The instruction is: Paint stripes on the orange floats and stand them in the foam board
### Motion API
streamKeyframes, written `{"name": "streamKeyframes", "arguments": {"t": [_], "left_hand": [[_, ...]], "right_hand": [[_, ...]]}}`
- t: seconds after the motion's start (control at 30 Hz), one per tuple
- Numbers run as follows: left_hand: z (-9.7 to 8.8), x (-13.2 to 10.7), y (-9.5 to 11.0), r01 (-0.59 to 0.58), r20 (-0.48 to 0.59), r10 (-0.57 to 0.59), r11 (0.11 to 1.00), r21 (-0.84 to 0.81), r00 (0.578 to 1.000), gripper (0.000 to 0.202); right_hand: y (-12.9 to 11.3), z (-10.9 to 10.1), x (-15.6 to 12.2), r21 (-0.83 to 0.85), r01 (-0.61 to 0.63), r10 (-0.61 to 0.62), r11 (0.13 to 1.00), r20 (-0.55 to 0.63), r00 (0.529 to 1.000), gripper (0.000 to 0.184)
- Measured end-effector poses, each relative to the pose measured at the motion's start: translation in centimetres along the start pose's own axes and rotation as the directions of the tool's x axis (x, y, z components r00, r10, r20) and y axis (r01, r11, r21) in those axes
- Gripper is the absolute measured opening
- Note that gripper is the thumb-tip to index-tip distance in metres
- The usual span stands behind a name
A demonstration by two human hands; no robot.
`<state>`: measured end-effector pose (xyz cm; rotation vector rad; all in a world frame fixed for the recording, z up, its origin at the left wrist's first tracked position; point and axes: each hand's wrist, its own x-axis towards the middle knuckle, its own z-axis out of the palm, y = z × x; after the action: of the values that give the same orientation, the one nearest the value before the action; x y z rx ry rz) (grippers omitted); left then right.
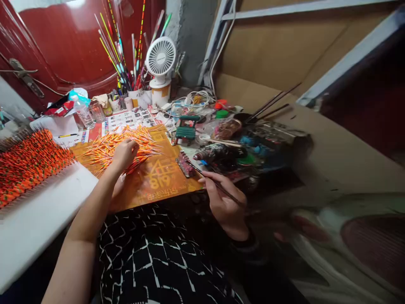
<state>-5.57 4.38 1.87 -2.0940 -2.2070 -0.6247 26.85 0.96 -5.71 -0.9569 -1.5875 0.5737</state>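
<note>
My left hand (125, 154) curls over a loose bundle of slim orange fishing floats (145, 145), which lies on an orange printed mat (161, 179). My right hand (224, 200) pinches a thin dark paintbrush (221, 188) between its fingers, above the mat's right corner. The brush tip points toward my hand's far side and touches nothing I can make out. To the left, a dense rack of orange-and-green floats (31, 164) stands in rows on a white board (41, 215).
Behind the mat stand a small green clamp stand (186, 129), cluttered paint jars and a dark bottle (218, 153). Further back are a white desk fan (160, 59), a bunch of finished floats (117, 52), a water bottle (84, 112) and a red door (63, 42). Cardboard walls the right side.
</note>
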Motion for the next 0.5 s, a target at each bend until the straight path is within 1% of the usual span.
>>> {"name": "streamKeyframes", "arguments": {"t": [0.07,0.1,0.17,0.2,0.27,0.33,0.43,0.5], "left_hand": [[1.7,3.6,1.1,0.022,0.025,-0.023,1.000,0.004,0.999,0.015],[2.5,4.9,1.5,0.037,0.026,-0.037,0.999,0.001,0.999,0.011],[3.7,6.9,1.7,0.065,0.014,-0.064,0.998,-0.025,0.998,0.009],[4.2,7.4,1.7,0.076,0.004,-0.076,0.996,-0.045,0.997,0.014],[4.9,8.0,1.4,0.082,-0.010,-0.083,0.993,-0.086,0.997,0.023],[5.1,7.9,1.2,0.061,-0.040,-0.066,0.992,-0.107,0.997,0.025],[4.5,7.3,1.5,-0.001,-0.162,-0.019,0.993,-0.122,0.987,0.016],[3.9,6.7,2.4,-0.028,-0.228,-0.014,0.983,-0.184,0.974,0.009]], "right_hand": [[0.3,-1.5,0.5,-0.046,-0.003,0.001,0.999,-0.025,1.000,0.023],[0.4,-2.3,0.9,-0.074,-0.003,0.000,0.997,-0.040,0.999,0.023],[0.5,-4.1,1.7,-0.136,-0.012,0.002,0.991,-0.068,0.998,0.024],[0.5,-4.9,2.1,-0.162,-0.016,0.003,0.987,-0.086,0.996,0.025],[0.6,-6.3,2.9,-0.200,-0.017,-0.008,0.980,-0.122,0.993,0.028],[0.8,-7.3,3.7,-0.235,-0.007,-0.028,0.972,-0.146,0.989,0.030],[1.4,-7.7,4.7,-0.282,0.007,-0.048,0.959,-0.140,0.989,0.031],[1.9,-7.5,5.2,-0.304,0.019,-0.059,0.952,-0.124,0.991,0.030]]}}
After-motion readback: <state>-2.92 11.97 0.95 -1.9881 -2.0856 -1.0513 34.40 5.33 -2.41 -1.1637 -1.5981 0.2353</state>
